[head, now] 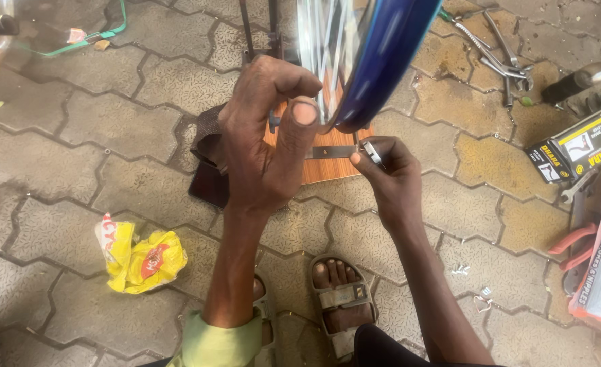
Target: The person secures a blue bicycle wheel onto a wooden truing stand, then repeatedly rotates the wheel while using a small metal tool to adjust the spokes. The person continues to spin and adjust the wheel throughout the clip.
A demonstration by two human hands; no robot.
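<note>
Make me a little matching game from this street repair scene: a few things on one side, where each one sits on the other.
1. blue mudguard
2. yellow wrapper
3. spanners
4. small metal part

a. on the paving, lower left
b. pinched in the right hand
c. on the paving, upper right
d. touched by the left hand

Pairs: 1-d, 2-a, 3-c, 4-b

A glossy blue painted metal mudguard curves just above the fingers of the left hand, beside bright, polished metal spokes. The right hand pinches a small shiny metal part. Behind both hands lies a smooth, orange-brown wooden board. Rough, matt grey-brown paving blocks form the floor; crinkled yellow plastic wrapping lies to the left, dull steel spanners to the upper right.
</note>
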